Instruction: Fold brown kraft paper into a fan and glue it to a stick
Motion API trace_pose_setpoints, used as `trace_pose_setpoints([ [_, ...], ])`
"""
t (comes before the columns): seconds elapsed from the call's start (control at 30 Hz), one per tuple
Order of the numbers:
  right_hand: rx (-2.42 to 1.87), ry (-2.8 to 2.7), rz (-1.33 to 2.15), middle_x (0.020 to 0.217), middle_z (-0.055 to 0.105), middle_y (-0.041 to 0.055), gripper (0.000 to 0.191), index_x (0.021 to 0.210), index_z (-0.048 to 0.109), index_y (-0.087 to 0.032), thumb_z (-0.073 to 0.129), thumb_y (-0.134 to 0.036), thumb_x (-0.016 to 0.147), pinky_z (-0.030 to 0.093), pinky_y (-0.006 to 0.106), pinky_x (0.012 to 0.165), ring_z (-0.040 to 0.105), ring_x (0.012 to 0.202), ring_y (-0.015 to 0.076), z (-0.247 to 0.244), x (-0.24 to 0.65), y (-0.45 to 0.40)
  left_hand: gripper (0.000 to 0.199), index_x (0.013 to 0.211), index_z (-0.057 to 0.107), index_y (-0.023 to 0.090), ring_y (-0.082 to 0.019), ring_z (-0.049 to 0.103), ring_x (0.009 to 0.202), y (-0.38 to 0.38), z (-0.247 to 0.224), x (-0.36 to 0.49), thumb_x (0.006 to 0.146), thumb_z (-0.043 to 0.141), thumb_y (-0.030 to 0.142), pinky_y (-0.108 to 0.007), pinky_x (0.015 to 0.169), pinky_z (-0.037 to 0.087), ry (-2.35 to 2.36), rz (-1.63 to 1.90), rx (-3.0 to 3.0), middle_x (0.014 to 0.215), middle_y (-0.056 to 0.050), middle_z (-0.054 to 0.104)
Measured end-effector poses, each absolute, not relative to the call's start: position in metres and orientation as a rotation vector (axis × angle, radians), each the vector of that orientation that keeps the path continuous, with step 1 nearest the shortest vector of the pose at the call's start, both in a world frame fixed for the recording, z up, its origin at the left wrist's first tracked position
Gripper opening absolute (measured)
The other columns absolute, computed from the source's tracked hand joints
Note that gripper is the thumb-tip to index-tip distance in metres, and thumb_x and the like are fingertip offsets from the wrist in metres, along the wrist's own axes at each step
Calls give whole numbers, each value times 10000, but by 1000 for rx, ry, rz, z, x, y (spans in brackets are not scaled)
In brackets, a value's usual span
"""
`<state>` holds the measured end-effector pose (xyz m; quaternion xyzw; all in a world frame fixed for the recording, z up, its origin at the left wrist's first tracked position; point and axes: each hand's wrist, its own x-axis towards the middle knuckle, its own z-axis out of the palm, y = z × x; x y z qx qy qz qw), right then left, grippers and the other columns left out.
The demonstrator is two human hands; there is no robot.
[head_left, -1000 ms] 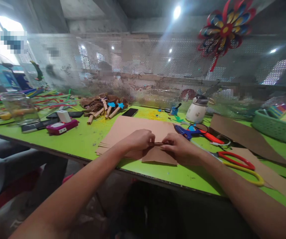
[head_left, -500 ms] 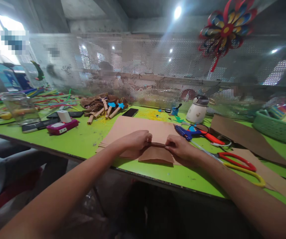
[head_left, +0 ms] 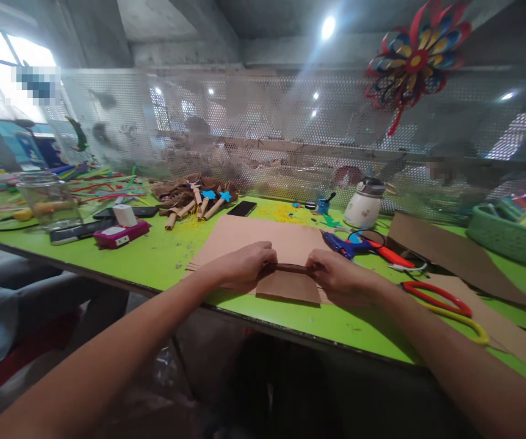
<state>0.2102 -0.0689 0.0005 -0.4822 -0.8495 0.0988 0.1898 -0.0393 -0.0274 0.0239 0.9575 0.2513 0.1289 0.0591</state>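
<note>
Jar [head_left: 49, 204] of clear glass stands toward the left of the green table [head_left: 157, 259], with a magenta box [head_left: 121, 235] just to its right. Farther along, brown paper tubes [head_left: 185, 210] lie near a black phone [head_left: 242, 209]; none of these looks moved.

Next comes the stack of brown sheets [head_left: 263, 235], and at its near side is the small paper piece [head_left: 289, 289], between the person's hands. Whether it rests on the stack or is slightly lifted, I cannot tell.

The left hand [head_left: 251, 262] has a narrow grip, thumb and fingers pinched on the left end of the rolled edge [head_left: 290, 267]. The right hand [head_left: 336, 274] pinches the right end just as narrowly. 1.0 s ago the hands nearly met; now they are spread, and the dark roll shows between them. Since 0.5 s ago their spacing is much the same, but the piece's near edge, bowed then, looks straighter. It seems the fold is now held evenly across its width, with the rest of the piece still flat.

Beyond lie a blue glue gun [head_left: 345, 245], a white flask [head_left: 362, 208], scissors [head_left: 437, 309] with red and yellow handles, and a green basket [head_left: 510, 238].
</note>
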Motion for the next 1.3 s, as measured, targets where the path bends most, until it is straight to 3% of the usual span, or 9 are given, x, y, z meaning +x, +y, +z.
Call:
trace_pose_setpoints([
  [0.17,-1342,-2368,172,816,621,54,170,795,636,-184,497,-114,727,390,244,651,534,740,160,8,199,-76,200,855,604,166,-147,483,789,-27,20,-43,771,433,107,-246,707,365,761,440,2846,870,-54,532],
  [0.37,-1319,-2281,332,878,671,42,266,900,664,-192,482,-117,721,432,254,666,576,770,171,17,192,-77,222,909,616,169,-136,496,806,-25,22,-46,790,430,138,-234,715,375,731,539,2725,877,-45,552],
  [0.57,-1166,-2148,344,939,695,34,273,939,677,-194,473,-131,770,464,270,732,613,836,178,20,191,-76,201,873,636,154,-132,526,773,-17,28,-42,728,497,168,-232,688,400,804,665,2532,845,-39,588],
  [0.7,-1089,-2121,269,930,705,45,272,968,687,-203,485,-146,796,471,271,727,626,822,178,18,196,-71,253,902,641,121,-149,552,803,-2,49,-31,755,531,296,-256,719,415,765,622,2335,877,-66,631],
  [0.8,-1049,-2139,137,904,699,38,332,1019,674,-233,482,-95,786,466,255,680,619,783,165,14,200,-67,408,835,647,103,-133,540,690,7,61,-17,826,427,448,-254,650,410,726,504,2236,782,-68,631],
  [0.9,-1011,-2163,-14,870,678,39,352,1032,668,-245,480,-71,791,453,242,645,603,748,153,12,205,-64,483,652,615,113,-102,440,531,11,58,-6,797,443,539,-242,563,358,711,288,2282,567,-14,540],
  [0.97,-988,-2172,-80,834,661,44,317,1013,674,-241,481,-91,812,446,236,624,594,718,144,12,206,-64,493,592,584,125,-102,414,528,14,50,-4,775,464,567,-243,567,344,657,247,2280,532,0,506],
  [1.2,-926,-2124,-85,855,636,55,256,1018,667,-220,500,-156,835,459,255,674,582,765,150,11,208,-63,396,861,646,158,-148,496,779,15,32,-7,806,462,504,-253,721,366,546,334,2145,875,-35,625],
  [1.3,-971,-2066,-32,837,646,57,222,992,677,-207,530,-194,826,461,268,684,588,752,154,9,208,-60,378,889,636,155,-144,489,781,8,33,-4,815,460,481,-260,726,363,530,361,2078,877,-33,615],
])
